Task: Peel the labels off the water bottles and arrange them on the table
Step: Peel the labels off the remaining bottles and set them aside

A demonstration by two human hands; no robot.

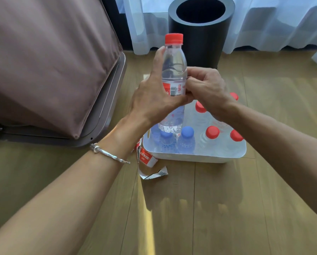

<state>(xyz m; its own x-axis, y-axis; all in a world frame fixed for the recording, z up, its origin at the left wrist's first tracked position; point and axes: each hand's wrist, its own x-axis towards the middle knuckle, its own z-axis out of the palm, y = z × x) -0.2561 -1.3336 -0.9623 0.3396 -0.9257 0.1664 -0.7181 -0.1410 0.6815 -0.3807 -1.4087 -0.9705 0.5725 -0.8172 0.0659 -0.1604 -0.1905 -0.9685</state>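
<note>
Here left hand (152, 96) grips bottle (174, 67); right hand (203, 85) pinches its label (174, 89).

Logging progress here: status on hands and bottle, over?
Left hand grips red-capped bottle upright above tub. Right hand pinches its label. Peeled labels on floor beside tub; nothing blocking.

I hold one bottle (174, 70) upright above the tub (200, 157), left hand (154, 94) on its left side, right hand (203, 87) on its right, at the label (174, 90). In the tub, two bottles (187, 133) stand near-left and other bottles (212, 132) to the right. Peeled labels (148, 161) lie on the floor (246, 199) at the tub's near-left corner. An open cylinder (200, 48) stands behind the tub; a draped frame (43, 61) lies far left.
</note>
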